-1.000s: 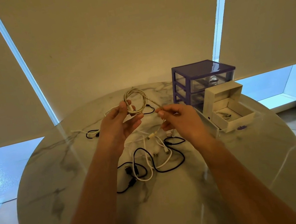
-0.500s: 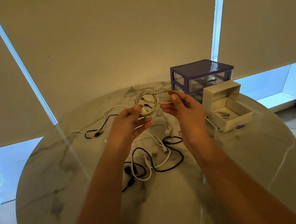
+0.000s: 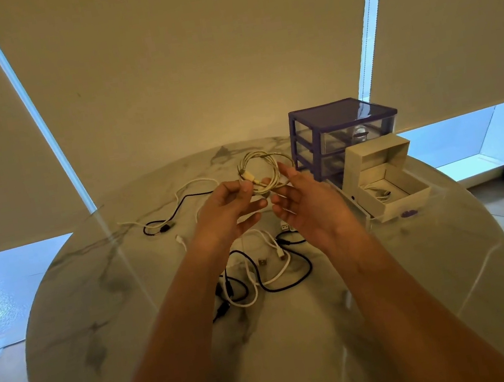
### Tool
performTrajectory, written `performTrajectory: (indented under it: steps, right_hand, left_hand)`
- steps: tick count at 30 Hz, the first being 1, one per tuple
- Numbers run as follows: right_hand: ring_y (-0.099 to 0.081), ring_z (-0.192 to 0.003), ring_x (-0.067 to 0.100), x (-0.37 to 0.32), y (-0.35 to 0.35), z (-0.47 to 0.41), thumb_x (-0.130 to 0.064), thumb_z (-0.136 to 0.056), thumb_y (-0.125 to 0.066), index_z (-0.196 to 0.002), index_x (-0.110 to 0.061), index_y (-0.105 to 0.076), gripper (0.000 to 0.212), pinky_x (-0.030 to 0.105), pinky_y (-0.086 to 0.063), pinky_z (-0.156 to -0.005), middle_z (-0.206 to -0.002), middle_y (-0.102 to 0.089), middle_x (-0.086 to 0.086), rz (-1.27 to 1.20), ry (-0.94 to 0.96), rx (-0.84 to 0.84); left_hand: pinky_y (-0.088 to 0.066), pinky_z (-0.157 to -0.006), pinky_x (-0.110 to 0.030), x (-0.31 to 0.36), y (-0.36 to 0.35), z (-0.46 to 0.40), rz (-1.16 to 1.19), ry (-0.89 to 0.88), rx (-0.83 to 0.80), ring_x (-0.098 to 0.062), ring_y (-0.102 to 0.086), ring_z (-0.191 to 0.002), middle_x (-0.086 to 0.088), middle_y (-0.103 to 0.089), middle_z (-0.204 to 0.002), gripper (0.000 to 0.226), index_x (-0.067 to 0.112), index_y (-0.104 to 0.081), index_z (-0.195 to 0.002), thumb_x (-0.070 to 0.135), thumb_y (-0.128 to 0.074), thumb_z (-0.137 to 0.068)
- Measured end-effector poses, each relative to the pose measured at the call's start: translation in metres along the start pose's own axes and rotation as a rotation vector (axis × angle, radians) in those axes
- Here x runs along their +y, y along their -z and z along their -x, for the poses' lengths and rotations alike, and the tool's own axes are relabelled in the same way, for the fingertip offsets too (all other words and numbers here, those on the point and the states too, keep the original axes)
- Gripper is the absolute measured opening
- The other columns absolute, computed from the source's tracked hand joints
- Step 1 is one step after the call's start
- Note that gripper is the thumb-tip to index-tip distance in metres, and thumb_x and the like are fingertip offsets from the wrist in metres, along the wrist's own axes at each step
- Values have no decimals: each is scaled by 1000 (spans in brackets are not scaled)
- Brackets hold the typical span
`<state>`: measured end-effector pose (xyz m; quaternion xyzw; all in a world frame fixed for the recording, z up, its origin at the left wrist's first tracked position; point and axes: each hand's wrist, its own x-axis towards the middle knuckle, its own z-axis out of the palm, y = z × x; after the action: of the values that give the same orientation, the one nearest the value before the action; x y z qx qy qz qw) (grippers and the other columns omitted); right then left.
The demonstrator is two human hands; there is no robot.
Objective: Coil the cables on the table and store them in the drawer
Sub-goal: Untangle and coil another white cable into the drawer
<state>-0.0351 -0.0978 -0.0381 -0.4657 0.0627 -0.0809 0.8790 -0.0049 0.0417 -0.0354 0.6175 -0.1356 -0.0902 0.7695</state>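
Round white marble-patterned table [image 3: 380, 319] fills my view; all work happens over its far half.

Purple-framed clear plastic drawer unit [image 3: 342, 133] stands at the far right of the table. Its lowest clear drawer [image 3: 366, 222] looks pulled out toward me, and an open white cardboard box [image 3: 386, 179] sits in it with a small cable inside. I cannot tell how much free room is left beside the box.

Loose tangle of black and white cables [image 3: 263, 268] lies on the table below my wrists; a separate black-and-white pair [image 3: 166, 219] lies off to the left. None of these are coiled yet.

Step in hand, by my judgement: finishing the coil on one cable. Left hand [image 3: 230, 210] pinches the white coiled cable [image 3: 266, 172] between thumb and forefinger at the loop's lower edge, the other fingers loosely spread. Right hand [image 3: 308, 201] is at the coil's right side; thumb raised against the loop, fingers relaxed rather than closed, so I log it as touching, not gripping.

The coil is held in the air above the table, just left of the drawer unit. It shows several stacked round loops, with a pale connector end lying across them near the left thumb.

Next move calls for securing the free end so the loops hold, then carrying the coil right to the open drawer.
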Motion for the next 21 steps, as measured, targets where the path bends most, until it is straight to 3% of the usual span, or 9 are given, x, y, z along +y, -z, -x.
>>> performTrajectory:
  steps: [2,6,9,11,15,21]
  right_hand:
    - [-59,-70,13,-1,0,-1,-28,-99,-49,-112,-20,-65,23,27,-49,-64,-95,-67,6,31,-20,23]
    - [-58,-67,13,-1,-5,0,-27,-99,-47,-123,-7,-58,34,29,-49,-64,-95,-69,6,30,18,-62]
    - [-58,-63,11,2,-6,-1,-16,-100,-45,-122,-5,-56,27,29,-52,-65,-87,-66,5,88,98,-57]
    - [-59,-60,9,2,-5,-2,-15,-102,-42,-124,-8,-55,27,28,-53,-62,-85,-66,4,139,139,-34]
    - [-57,-62,10,1,-4,-3,-19,-102,-43,-124,-15,-57,26,28,-49,-59,-88,-65,3,336,144,20]
    - [-63,-77,11,7,-8,2,-19,-84,-69,-127,-20,-49,46,29,-48,-68,-103,-65,6,560,76,-83]
  left_hand:
    - [-56,-72,-21,-2,-2,0,-38,6,14,-14,-70,-89,2,-70,-96,22,9,-58,-109,25,-58,-94]
    - [-54,-68,-19,-3,-3,-1,-92,12,19,-13,-66,-86,2,-68,-93,6,15,-58,-96,21,-59,-94]
    - [-57,-72,-21,0,-2,0,-131,0,-1,-14,-67,-92,-9,-67,-107,21,9,-61,-110,20,-61,-93]
    - [-57,-80,-25,4,-1,1,-138,8,-18,-16,-67,-99,-10,-68,-113,30,9,-63,-115,28,-62,-91]
    - [-55,-85,-30,11,2,2,-159,41,-14,-14,-69,-97,-2,-73,-105,37,20,-72,-105,49,-55,-90]
    - [-56,-72,-23,11,9,2,-173,49,6,-16,-68,-89,-6,-73,-97,25,17,-73,-99,35,-57,-93]
